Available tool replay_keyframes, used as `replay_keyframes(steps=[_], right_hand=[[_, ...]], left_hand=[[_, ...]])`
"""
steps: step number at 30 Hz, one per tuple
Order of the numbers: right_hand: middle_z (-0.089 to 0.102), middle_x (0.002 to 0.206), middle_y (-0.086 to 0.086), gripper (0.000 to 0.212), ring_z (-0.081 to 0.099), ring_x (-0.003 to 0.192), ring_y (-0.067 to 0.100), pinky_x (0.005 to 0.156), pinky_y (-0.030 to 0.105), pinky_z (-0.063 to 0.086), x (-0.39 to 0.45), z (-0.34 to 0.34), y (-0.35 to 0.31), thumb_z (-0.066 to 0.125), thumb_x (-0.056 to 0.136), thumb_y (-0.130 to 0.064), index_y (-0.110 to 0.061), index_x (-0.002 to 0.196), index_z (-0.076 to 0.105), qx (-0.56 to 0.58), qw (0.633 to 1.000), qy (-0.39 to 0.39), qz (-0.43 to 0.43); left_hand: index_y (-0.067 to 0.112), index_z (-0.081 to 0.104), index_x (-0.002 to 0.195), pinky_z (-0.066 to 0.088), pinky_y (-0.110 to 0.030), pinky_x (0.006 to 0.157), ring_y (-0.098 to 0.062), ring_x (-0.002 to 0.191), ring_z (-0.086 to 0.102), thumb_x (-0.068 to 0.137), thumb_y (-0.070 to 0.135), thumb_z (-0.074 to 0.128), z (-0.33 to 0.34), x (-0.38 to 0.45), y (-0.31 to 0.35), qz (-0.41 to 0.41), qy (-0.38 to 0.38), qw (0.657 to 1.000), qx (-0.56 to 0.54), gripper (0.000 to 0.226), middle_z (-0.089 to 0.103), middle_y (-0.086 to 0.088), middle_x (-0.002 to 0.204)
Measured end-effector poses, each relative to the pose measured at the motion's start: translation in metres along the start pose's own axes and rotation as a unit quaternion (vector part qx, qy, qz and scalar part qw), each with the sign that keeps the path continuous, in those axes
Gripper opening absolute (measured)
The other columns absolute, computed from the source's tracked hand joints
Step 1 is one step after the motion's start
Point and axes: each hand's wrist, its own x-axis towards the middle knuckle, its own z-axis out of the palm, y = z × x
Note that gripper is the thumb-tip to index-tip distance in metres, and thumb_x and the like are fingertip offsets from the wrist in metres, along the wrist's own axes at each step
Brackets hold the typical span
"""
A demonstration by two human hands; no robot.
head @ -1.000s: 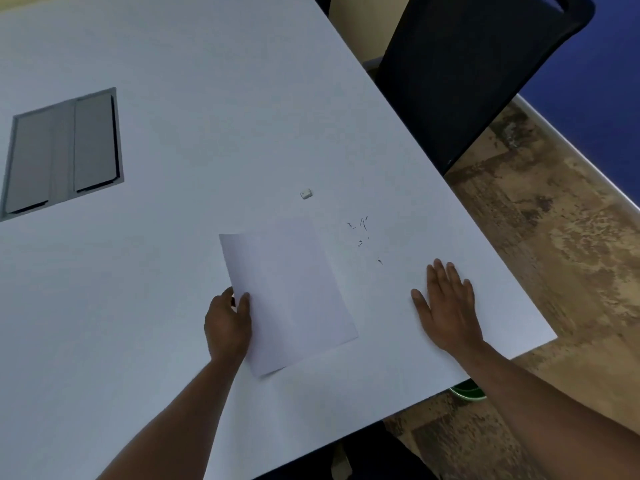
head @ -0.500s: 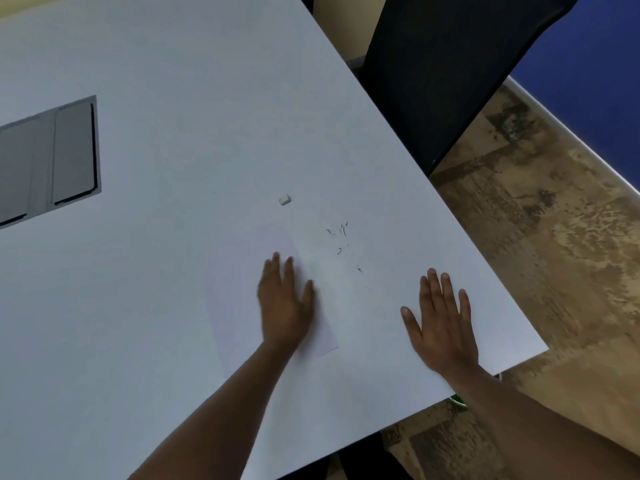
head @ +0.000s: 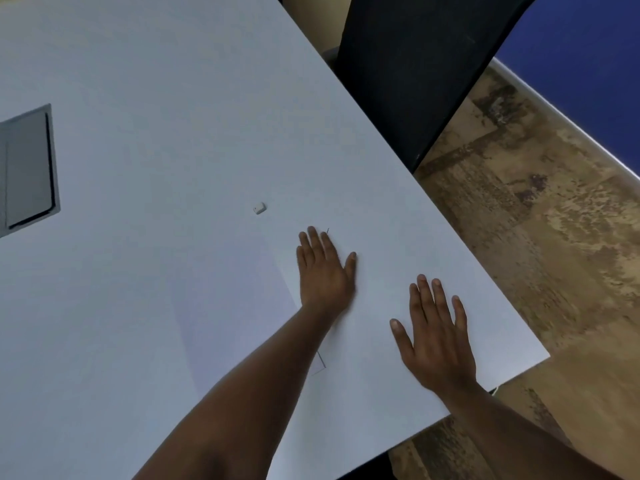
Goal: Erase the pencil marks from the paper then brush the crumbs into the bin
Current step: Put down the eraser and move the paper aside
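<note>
A white sheet of paper (head: pixel 235 306) lies flat on the white table (head: pixel 156 98), partly under my left forearm. My left hand (head: pixel 323 271) lies flat, fingers straight, on the table just right of the paper, covering the spot where the dark eraser crumbs were; one crumb (head: pixel 327 231) shows at its fingertips. A small white eraser (head: pixel 259 208) sits beyond the hand, apart from it. My right hand (head: pixel 434 336) rests flat and open near the table's right edge. No bin is visible.
A grey cable hatch (head: pixel 29 171) is set into the table at the left. A black chair (head: pixel 415 64) stands at the table's far right side. Brown patterned floor (head: pixel 536 220) lies to the right, with a blue wall (head: pixel 588 64) behind.
My left hand let go of the paper's left edge, crossed over the sheet and now lies on the crumbs to its right. The right hand has stayed flat.
</note>
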Motion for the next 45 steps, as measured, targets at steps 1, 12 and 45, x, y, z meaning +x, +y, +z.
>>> replay_keyframes(steps=[1,12,45], right_hand=[[0.016,0.164,0.010,0.074,0.010,0.153,0.026,0.119,0.055,0.017,0.000,0.000,0.000,0.030,0.099,-0.058,-0.009,0.154,0.027,-0.001,1.000,0.003,-0.001],[0.016,0.164,0.010,0.072,0.007,0.153,0.025,0.120,0.053,0.017,-0.001,-0.001,0.000,0.038,0.100,-0.054,-0.009,0.155,0.027,-0.021,1.000,0.011,0.000],[0.025,0.161,0.013,0.059,0.015,0.152,0.029,0.116,0.057,0.023,-0.002,0.002,0.001,0.042,0.102,-0.040,-0.007,0.151,0.036,-0.007,0.999,0.045,-0.022]], left_hand=[[0.003,-0.003,0.161,-0.009,-0.044,0.128,-0.032,0.156,-0.020,0.107,0.056,0.016,0.002,-0.006,0.006,0.027,-0.014,1.000,-0.003,0.078,-0.015,-0.017,0.169],[0.002,-0.004,0.161,-0.005,-0.043,0.128,-0.030,0.157,-0.018,0.106,0.055,0.022,0.024,-0.074,0.023,-0.004,0.069,0.996,-0.059,0.081,-0.015,-0.016,0.169],[0.013,0.001,0.163,-0.005,-0.036,0.129,-0.016,0.156,-0.018,0.110,0.043,0.015,0.015,-0.046,0.050,0.275,-0.064,0.958,-0.054,0.062,-0.011,-0.001,0.170]])
